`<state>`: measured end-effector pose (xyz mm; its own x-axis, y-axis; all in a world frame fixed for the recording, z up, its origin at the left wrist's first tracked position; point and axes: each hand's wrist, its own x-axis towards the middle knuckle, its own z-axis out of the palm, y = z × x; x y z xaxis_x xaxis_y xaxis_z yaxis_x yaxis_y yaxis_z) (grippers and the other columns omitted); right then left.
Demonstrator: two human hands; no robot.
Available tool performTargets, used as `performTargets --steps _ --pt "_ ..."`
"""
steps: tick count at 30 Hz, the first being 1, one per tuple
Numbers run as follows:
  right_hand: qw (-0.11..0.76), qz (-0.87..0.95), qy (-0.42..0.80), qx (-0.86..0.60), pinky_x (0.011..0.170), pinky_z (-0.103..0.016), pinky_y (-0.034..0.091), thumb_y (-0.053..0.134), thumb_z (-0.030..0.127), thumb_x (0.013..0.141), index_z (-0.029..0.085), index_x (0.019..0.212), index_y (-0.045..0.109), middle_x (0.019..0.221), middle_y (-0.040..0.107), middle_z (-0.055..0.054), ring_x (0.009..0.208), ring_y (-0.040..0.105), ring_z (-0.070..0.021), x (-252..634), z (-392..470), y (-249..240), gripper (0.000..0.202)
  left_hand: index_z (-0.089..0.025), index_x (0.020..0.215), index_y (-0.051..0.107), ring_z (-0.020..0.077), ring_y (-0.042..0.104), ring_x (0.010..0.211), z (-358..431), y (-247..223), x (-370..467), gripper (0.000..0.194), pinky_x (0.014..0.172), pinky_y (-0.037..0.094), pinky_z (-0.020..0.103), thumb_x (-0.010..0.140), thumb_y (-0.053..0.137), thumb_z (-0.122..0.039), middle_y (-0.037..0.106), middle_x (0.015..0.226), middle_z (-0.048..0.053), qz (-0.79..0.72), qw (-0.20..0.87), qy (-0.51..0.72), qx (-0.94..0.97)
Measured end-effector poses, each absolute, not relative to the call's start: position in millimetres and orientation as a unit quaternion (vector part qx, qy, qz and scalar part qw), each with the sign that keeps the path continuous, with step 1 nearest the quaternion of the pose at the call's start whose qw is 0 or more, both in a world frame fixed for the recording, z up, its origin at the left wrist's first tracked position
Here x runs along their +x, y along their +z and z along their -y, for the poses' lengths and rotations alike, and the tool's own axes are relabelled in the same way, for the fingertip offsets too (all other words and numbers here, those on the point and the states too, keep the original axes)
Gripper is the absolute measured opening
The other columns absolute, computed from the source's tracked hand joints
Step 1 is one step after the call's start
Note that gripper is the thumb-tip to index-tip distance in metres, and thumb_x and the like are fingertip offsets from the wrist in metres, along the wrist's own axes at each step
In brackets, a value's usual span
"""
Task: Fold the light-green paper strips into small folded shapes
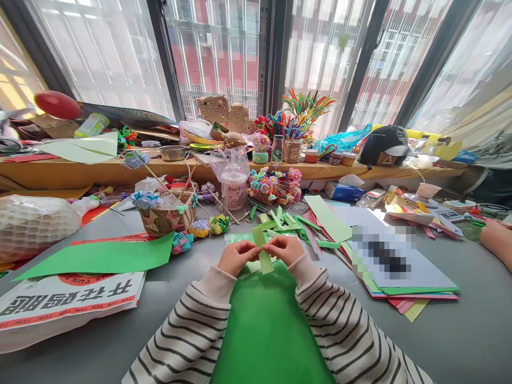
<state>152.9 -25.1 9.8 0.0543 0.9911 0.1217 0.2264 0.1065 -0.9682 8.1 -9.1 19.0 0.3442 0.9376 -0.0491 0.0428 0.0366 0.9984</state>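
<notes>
A light green paper strip (pixel 265 261) stands roughly upright between my two hands. My left hand (pixel 239 256) pinches it near its middle from the left. From the right, my right hand (pixel 285 249) pinches it at the same height, the fingertips of both hands nearly touching. Below them lies a large green surface (pixel 272 325), which runs toward me between my striped sleeves. Just beyond my hands is a loose pile of cut green paper strips (pixel 294 220). More pale green pieces show partly under my fingers.
A woven basket (pixel 162 221) with paper flowers and a lidded cup (pixel 234 189) stand beyond my left hand. Stacked coloured paper (pixel 420 290) lies right, a green sheet (pixel 108 258) on a printed bag left. Another person's hand (pixel 496 240) is at the far right.
</notes>
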Motion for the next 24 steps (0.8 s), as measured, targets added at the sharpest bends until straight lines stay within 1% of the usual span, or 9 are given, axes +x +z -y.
performTargets --steps 6,12,19,24 --pt "0.487 0.567 0.405 -0.527 0.046 -0.022 0.040 0.062 0.033 0.052 0.013 0.054 0.057 0.046 0.053 0.001 0.044 0.049 -0.0100 152.6 27.4 15.8 0.020 -0.011 0.058 0.059 0.0133 0.055 0.055 7.8 17.8 7.1 0.027 0.056 0.043 0.025 0.044 0.069 -0.031 0.059 0.053 0.001 -0.423 0.592 0.381 0.570" --pt "0.487 0.567 0.426 -0.510 0.046 -0.022 0.040 0.062 0.032 0.053 0.014 0.054 0.057 0.046 0.053 0.002 0.045 0.050 -0.0098 152.3 28.2 15.8 0.019 -0.012 0.060 0.059 0.0130 0.055 0.053 8.3 22.2 6.1 0.030 0.061 0.045 0.028 0.045 0.067 -0.037 0.057 0.052 0.000 -0.437 0.593 0.412 0.537" --pt "0.473 0.560 0.446 -0.515 0.044 -0.021 0.039 0.065 0.033 0.049 0.015 0.051 0.057 0.044 0.052 0.003 0.043 0.048 -0.0091 150.9 28.3 15.2 0.021 -0.012 0.053 0.059 0.0121 0.053 0.049 10.2 21.7 7.6 0.028 0.055 0.044 0.026 0.044 0.067 -0.037 0.056 0.047 0.000 -0.442 0.564 0.416 0.560" --pt "0.475 0.551 0.468 -0.502 0.045 -0.022 0.039 0.065 0.031 0.049 0.014 0.048 0.056 0.043 0.051 0.003 0.042 0.047 -0.0096 149.4 29.6 16.2 0.019 -0.012 0.058 0.059 0.0096 0.051 0.049 8.2 22.4 6.9 0.027 0.056 0.044 0.024 0.044 0.068 -0.034 0.055 0.048 -0.002 -0.432 0.584 0.437 0.530"
